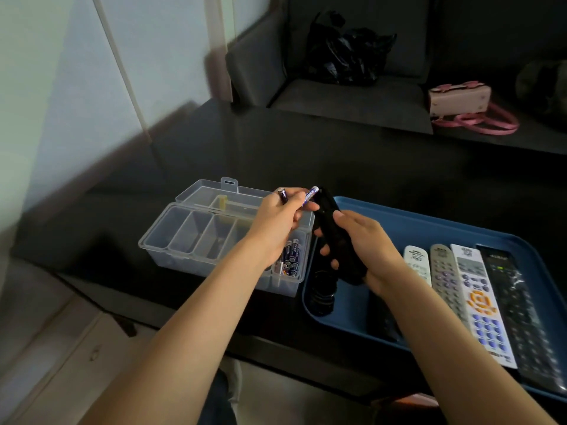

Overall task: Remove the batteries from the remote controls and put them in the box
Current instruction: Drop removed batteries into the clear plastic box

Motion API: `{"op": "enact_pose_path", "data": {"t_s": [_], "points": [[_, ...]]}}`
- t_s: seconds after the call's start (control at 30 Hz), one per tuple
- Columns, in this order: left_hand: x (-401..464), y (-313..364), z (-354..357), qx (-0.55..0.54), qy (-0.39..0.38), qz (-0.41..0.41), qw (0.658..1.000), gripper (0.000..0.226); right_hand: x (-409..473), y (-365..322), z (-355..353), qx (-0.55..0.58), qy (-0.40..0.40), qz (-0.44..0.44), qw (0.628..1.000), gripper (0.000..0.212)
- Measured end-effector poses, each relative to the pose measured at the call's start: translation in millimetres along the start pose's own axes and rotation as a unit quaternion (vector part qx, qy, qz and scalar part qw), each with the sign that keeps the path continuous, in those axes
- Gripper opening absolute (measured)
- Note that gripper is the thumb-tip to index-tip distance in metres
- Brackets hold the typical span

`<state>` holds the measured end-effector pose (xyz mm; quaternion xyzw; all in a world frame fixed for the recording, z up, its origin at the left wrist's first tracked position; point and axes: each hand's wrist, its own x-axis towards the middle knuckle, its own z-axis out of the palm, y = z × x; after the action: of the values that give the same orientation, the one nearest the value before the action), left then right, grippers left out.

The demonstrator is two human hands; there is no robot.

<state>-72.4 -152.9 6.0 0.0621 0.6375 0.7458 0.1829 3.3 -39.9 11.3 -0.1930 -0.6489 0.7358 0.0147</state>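
My left hand (280,217) holds two small batteries (310,196) between its fingers, above the right end of the clear plastic box (190,237). My right hand (365,243) grips a black remote control (333,228), tilted upright over the left end of the blue tray (429,228). The box stands open with several compartments; its rightmost one holds several dark blue batteries (290,259). Beside my right wrist, several more remotes lie in the tray: a small white one (417,262), a grey one (445,280), a white one with orange buttons (481,305) and a black one (518,311).
The box and tray rest on a dark glossy table (276,148). A round black object (322,292) lies in the tray's left corner. Behind the table stands a dark sofa with a black bag (346,53) and a pink handbag (463,102). Light floor lies at left.
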Motion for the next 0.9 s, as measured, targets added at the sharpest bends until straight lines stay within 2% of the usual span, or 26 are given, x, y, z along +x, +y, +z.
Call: {"op": "enact_pose_path", "data": {"t_s": [0.1,0.2,0.47,0.6,0.9], "points": [[2.6,-6.2,-1.6,0.164,0.035,0.078,0.983,0.013,-4.4,0.4,-0.6,-0.043,0.017,-0.021,0.999,0.02],[2.7,-7.2,-1.6,0.295,0.056,0.153,0.941,0.018,-7.9,0.2,-1.7,-0.091,0.027,-0.044,0.995,0.019],[2.2,-3.1,-0.5,0.39,0.114,0.283,0.869,0.02,-9.3,3.6,-1.4,-0.126,0.02,-0.044,0.991,0.017],[2.3,-5.1,2.4,0.389,0.096,0.277,0.873,0.017,-9.0,5.4,-0.3,-0.132,0.016,-0.04,0.99,0.017],[8.2,-13.1,2.6,0.319,0.082,0.171,0.929,0.015,-8.0,8.2,1.4,-0.126,0.008,-0.033,0.991,0.02]]}}
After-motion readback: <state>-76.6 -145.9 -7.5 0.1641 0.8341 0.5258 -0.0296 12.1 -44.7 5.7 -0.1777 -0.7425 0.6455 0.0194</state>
